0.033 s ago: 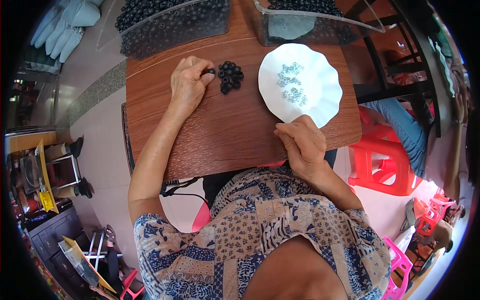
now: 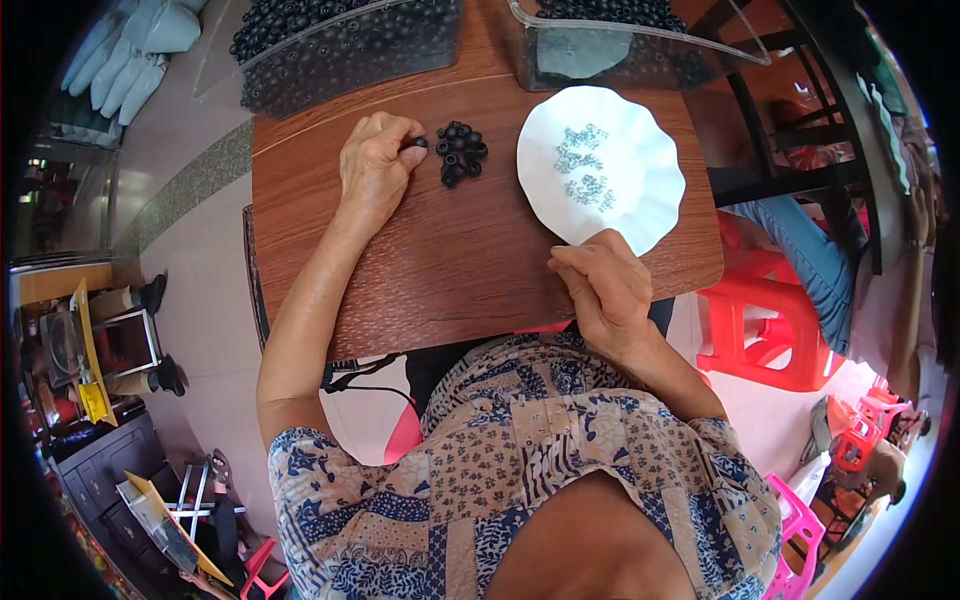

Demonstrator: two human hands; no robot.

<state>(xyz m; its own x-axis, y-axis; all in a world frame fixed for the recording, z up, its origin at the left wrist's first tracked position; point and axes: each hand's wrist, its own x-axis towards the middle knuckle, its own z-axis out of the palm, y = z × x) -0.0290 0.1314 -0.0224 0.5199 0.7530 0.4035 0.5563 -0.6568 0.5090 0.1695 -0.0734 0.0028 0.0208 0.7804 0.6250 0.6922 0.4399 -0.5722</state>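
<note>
Between the thumb and forefinger of my left hand (image 2: 375, 160) is a small round black piece with a hole (image 2: 420, 142). Just right of it lies a small heap of similar black pieces (image 2: 460, 150) on the wooden table (image 2: 440, 260). A white scalloped plate (image 2: 645, 170) on the right carries several tiny clear-grey pieces (image 2: 588, 190) in clusters. My right hand (image 2: 605, 290) is at the plate's near edge, thumb and fingertips pinched together. Whatever that pinch holds, if anything, is too small to make out.
Two clear plastic bins, the left one (image 2: 350, 60) and the right one (image 2: 640, 65), stand at the table's far side, filled with black pieces. A red plastic stool (image 2: 765, 340) is beyond the right edge, near another person's jeans-clad leg (image 2: 800, 250). Pale bags (image 2: 130, 50) lie at far left.
My left hand has shifted very slightly left with the black piece, a little farther from the heap. My right hand and the plate stay as they were.
</note>
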